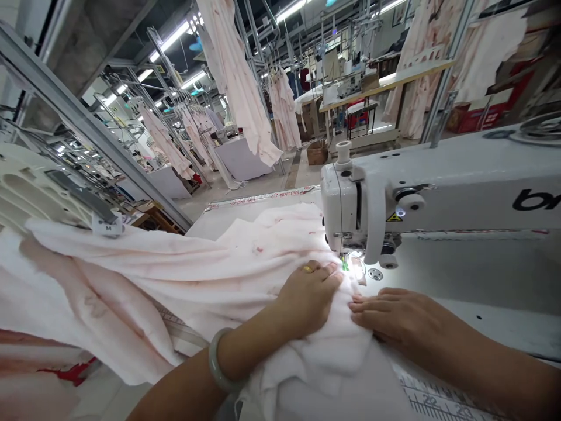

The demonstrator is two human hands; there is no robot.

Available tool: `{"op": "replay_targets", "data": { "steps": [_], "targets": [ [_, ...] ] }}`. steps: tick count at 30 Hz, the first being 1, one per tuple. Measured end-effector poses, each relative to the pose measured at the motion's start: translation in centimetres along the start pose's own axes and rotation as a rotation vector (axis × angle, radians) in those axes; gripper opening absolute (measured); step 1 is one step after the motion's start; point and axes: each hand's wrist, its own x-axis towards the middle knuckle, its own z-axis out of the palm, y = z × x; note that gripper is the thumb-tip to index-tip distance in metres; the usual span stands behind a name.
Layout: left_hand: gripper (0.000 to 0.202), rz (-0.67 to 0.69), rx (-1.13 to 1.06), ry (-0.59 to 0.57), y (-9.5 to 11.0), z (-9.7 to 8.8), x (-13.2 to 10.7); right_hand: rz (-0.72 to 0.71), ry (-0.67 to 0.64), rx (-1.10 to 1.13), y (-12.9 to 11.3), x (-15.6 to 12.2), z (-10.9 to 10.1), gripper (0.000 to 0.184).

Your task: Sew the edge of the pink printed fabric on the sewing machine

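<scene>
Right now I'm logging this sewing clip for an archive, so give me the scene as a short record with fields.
setting: garment workshop, pale pink garments hanging on overhead rails
machine: white sewing machine, lamp lit at the needle
left hand: flat on the pink-white fabric, fingertips beside the presser foot; ring and jade bangle worn
right hand: flat on the fabric edge, right of the needle line
fabric: bunched to the left, size tag M showing
table edge: printed ruler near the right forearm
</scene>
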Motion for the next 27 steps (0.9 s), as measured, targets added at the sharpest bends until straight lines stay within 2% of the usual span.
{"op": "replay_targets", "data": {
  "steps": [5, 9, 12, 15, 18, 20, 23, 27],
  "targets": [
    [0.032, 0.045, -0.022, -0.014, -2.6, -0.3, 2.5, -0.009, 0.055, -0.069, 1.4, 0.3, 0.7, 0.034],
    [0.026, 0.064, -0.036, -0.081, -3.8, -1.5, 3.9, -0.062, 0.148, -0.132, 2.4, 0.4, 0.7, 0.033],
    [0.022, 0.042, -0.044, -0.094, -2.5, -3.0, 3.1, -0.045, 0.162, -0.122, 2.4, 0.4, 0.7, 0.033],
    [0.020, -0.009, -0.102, -0.038, 0.3, -3.6, 1.0, -0.019, 0.178, -0.118, 2.2, 0.4, 0.6, 0.030],
    [0.036, -0.079, -0.198, 0.019, 2.6, -2.5, -0.9, 0.013, 0.204, -0.125, 2.1, 0.6, 0.3, 0.024],
    [0.029, -0.124, -0.243, 0.064, 2.8, -1.2, -1.4, 0.023, 0.208, -0.129, 2.2, 0.7, 0.0, 0.020],
    [0.007, -0.133, -0.321, 0.128, 1.4, 0.4, -1.3, -0.004, 0.184, -0.134, 2.4, 0.9, -0.1, 0.022],
    [0.010, -0.089, -0.476, 0.155, -1.1, 0.4, -0.7, -0.071, 0.168, -0.169, 2.7, 0.8, 0.7, 0.027]
  ]
}}
